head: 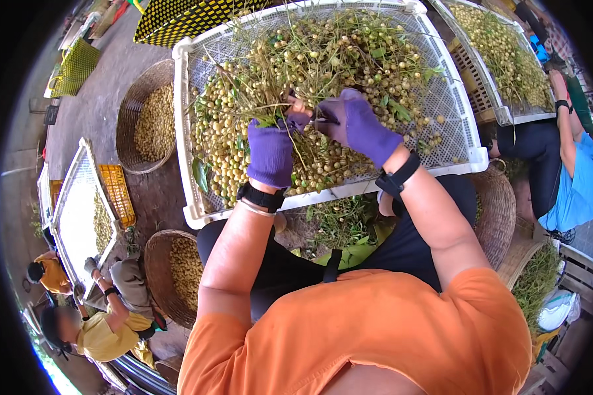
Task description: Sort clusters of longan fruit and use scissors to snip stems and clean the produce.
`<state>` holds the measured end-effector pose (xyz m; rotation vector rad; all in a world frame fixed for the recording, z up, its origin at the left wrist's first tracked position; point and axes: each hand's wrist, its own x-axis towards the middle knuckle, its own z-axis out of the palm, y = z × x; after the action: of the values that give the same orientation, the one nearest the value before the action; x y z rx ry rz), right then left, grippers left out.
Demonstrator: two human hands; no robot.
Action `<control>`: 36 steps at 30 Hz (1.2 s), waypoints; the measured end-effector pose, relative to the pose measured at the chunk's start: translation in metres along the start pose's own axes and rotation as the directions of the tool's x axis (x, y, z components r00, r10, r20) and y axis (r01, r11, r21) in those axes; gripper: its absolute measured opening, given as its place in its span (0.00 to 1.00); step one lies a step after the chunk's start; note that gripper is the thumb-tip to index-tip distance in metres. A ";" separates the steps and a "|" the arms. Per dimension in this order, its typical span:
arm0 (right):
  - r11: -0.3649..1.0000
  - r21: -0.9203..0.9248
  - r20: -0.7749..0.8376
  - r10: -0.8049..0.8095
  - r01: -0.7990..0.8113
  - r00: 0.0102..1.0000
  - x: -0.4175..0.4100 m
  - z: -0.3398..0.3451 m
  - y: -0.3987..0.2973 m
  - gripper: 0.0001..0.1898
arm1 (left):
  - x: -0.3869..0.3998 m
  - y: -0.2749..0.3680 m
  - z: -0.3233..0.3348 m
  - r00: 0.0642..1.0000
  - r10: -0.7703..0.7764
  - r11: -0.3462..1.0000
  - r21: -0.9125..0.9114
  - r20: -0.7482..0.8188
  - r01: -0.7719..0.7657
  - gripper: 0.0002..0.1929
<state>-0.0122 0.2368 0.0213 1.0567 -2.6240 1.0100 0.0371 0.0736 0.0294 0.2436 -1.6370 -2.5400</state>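
A white plastic mesh tray [332, 193] lies before me, heaped with small round yellow-green fruits [222, 170] and thin stems with leaves. My left hand [274, 143], in a purple glove with bare fingertips showing, grips a bundle of cut stems [259, 84] above the fruits. Close beside its fingertips is my right hand [353, 121], also in a purple glove. Its fingers point left at the stems and are slightly blurred. A dark shape shows between them, but whether it is a tool cannot be made out. Black bands circle both wrists.
Woven baskets of loose fruits [146, 116] [178, 276] stand left of the tray. Another fruit-laden tray [511, 118] is at upper right, beside a person in blue [575, 182]. At left, a person in yellow [108, 335] reaches to a white tray [71, 227]. Cut greenery [343, 227] lies between my legs.
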 end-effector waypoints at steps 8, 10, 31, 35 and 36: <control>0.988 -0.107 0.028 0.116 -0.112 0.993 -0.006 0.001 -0.002 0.13 | 0.001 -0.013 -0.021 0.994 0.086 0.971 0.219 0.073 -0.100 0.08; 0.993 -0.067 -0.014 0.095 -0.096 0.995 -0.011 0.008 0.011 0.14 | 0.002 -0.017 -0.027 0.959 0.179 0.833 0.484 0.220 -0.266 0.09; 0.865 -0.367 0.099 0.401 -0.341 0.911 -0.005 -0.038 0.035 0.23 | 0.013 -0.010 -0.019 0.982 -0.139 0.985 0.082 -0.128 0.150 0.16; 0.991 -0.113 0.006 0.068 -0.067 0.998 -0.005 -0.010 0.011 0.30 | 0.010 -0.011 -0.018 0.973 -0.212 0.968 0.116 -0.089 0.222 0.16; 0.997 -0.078 0.012 0.021 -0.020 1.000 -0.004 -0.003 0.006 0.25 | 0.007 -0.011 -0.017 0.997 -0.079 0.925 0.372 -0.004 0.074 0.16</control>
<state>-0.0133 0.2447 0.0191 1.0241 -2.6659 0.8992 0.0339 0.0615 0.0118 0.3310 -2.1466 -2.2613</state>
